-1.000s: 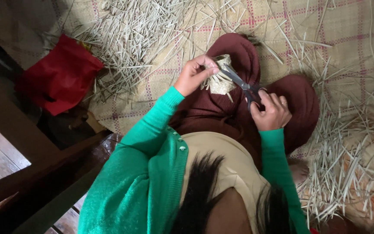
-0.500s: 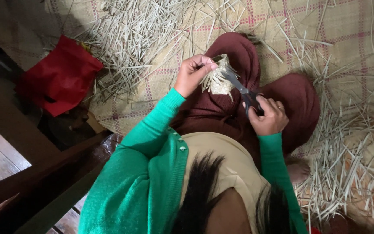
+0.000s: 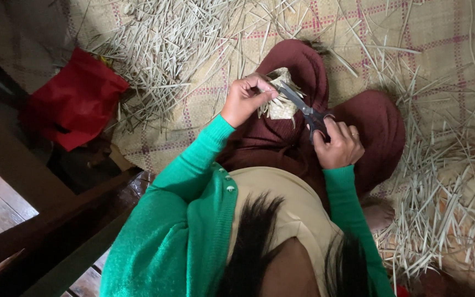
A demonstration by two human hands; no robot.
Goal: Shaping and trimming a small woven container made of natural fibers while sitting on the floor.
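I see the left hand (image 3: 246,99) pinching a small woven piece (image 3: 281,102) of pale straw, fingers closed on its near edge and holding it above the lap, over the maroon skirt (image 3: 281,143). The right hand (image 3: 336,146) grips the scissors (image 3: 298,104), fingers closed through the loops; the blades lie against the upper side of the woven piece, and I cannot tell whether they are parted or shut.

The step in hand, as I judge it, is trimming stray ends off the woven piece. To do it well:

1. Keep the left pinch just beside the cut line, so the piece cannot flex away from the blades.
2. Set the blades flush with the woven edge, not angled into it; a tilted blade would likely nick the weave.
3. Take one loose end per cut. Several ends at once may twist between the blades.
4. Turn the piece with the left hand, not the scissors, so the right wrist stays steady.
5. Keep the left fingertips clear of the blade tips; they sit near each other here.

Cut sticks (image 3: 160,49) lie scattered on the checked mat (image 3: 424,33) above and to the right of the lap. A red cloth (image 3: 75,99) lies at the mat's left edge, well apart from both hands.
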